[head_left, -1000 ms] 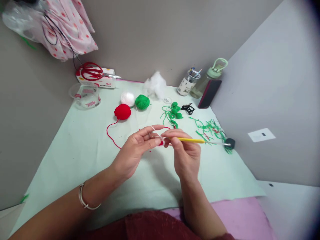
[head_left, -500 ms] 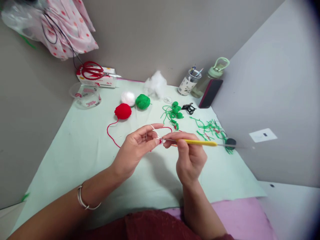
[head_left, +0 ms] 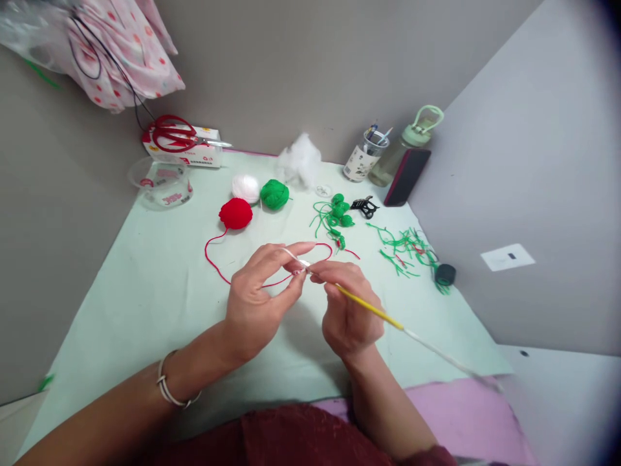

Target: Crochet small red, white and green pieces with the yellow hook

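My left hand (head_left: 259,294) pinches a tiny crochet piece (head_left: 301,266) between thumb and fingers, with white yarn looped over the forefinger. My right hand (head_left: 347,310) grips a crochet hook with a yellow handle (head_left: 371,309); its tip meets the piece and its tail slants down to the right. A red strand (head_left: 216,265) runs from the work across the cloth to a red yarn ball (head_left: 235,213). Behind that ball lie a white yarn ball (head_left: 245,188) and a green yarn ball (head_left: 274,194).
The pale green cloth (head_left: 145,291) covers the table between grey walls. Red scissors (head_left: 172,134) lie on a box, above a clear tub (head_left: 162,184). Also here: stuffing (head_left: 301,158), green crochet bits (head_left: 337,213), yarn scraps (head_left: 407,249), hair clip (head_left: 363,207), pen cup (head_left: 363,155), bottle (head_left: 405,149), phone (head_left: 406,178), black spool (head_left: 445,274).
My right hand has turned so the hook's tail swung from level, pointing right, to slanting down-right. Both hands stay together at the small piece.
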Demonstrator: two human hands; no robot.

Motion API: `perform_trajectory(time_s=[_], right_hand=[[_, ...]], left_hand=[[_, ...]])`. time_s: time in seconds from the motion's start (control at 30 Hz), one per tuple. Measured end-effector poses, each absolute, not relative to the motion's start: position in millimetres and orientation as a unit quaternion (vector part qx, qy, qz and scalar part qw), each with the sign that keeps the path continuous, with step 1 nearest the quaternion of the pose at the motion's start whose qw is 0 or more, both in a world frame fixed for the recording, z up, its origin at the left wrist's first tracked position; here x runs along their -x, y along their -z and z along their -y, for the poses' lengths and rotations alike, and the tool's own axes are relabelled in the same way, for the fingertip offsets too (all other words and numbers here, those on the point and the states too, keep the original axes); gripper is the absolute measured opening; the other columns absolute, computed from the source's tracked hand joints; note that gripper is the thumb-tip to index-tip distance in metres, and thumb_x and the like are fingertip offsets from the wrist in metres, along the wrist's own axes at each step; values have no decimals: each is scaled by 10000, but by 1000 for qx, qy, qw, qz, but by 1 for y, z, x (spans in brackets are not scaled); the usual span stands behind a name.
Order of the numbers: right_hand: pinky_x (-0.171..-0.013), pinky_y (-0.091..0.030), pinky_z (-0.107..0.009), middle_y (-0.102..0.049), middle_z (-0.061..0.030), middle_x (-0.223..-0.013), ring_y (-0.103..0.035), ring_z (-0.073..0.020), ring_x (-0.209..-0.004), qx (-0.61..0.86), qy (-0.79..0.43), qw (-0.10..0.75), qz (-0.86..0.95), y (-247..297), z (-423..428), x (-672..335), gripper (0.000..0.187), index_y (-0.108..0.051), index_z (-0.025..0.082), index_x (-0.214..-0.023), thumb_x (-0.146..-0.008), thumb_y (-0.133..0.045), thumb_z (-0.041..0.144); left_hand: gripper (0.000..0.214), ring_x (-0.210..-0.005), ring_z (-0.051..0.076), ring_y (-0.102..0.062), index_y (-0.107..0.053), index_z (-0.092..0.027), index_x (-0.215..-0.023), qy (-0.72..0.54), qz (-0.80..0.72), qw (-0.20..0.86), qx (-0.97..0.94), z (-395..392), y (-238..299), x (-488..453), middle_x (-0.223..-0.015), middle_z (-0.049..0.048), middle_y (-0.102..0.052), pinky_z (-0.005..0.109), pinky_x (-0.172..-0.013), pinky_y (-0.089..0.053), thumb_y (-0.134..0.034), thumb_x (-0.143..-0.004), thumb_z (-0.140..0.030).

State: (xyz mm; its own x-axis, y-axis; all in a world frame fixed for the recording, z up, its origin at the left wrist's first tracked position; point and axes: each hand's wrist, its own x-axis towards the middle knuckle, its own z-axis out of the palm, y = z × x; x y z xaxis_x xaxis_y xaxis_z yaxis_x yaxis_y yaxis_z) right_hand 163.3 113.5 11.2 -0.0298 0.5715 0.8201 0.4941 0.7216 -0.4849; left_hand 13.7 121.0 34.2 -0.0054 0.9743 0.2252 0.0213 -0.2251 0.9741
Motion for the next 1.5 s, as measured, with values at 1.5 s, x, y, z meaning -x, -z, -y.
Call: perform_trajectory(time_s=[1.5], right_hand=[[-712, -607, -344, -751, -49, -1008, -718, -192, -897, 410, -107, 604, 675, -10, -118, -159, 332, -800, 348, -1183, -976, -675, 121]], left_hand=[[473, -938, 167, -693, -744, -198, -1270, -447, -326, 784, -280, -135, -36, -12, -912, 17, -786, 332, -964, -479, -884, -824, -263]])
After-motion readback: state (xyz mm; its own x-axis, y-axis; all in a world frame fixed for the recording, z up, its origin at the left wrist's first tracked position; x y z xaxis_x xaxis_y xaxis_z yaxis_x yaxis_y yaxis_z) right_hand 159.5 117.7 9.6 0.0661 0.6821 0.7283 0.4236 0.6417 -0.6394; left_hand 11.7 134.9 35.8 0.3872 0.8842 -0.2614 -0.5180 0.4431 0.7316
